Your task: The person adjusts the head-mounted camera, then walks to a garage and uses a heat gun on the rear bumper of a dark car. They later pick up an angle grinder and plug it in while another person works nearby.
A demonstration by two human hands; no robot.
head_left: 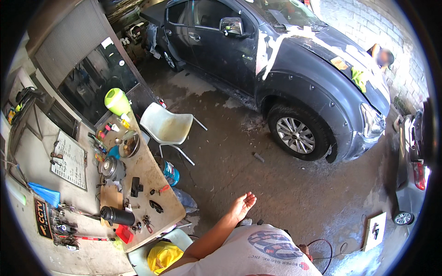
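One bare left hand (pixel 242 204), fingers spread and holding nothing, hovers right of one cluttered wooden workbench (pixel 152 177); one dark pickup truck (pixel 285 64) is parked far on the stained concrete floor (pixel 239 152).

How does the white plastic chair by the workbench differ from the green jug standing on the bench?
The white chair stands on the concrete floor beside the bench; the green jug sits on the benchtop at its far end. The chair is wide, open and pale, on thin metal legs; the jug is smaller, rounded and bright lime green. Both look like plastic. The left hand hangs open over the floor, touching neither.
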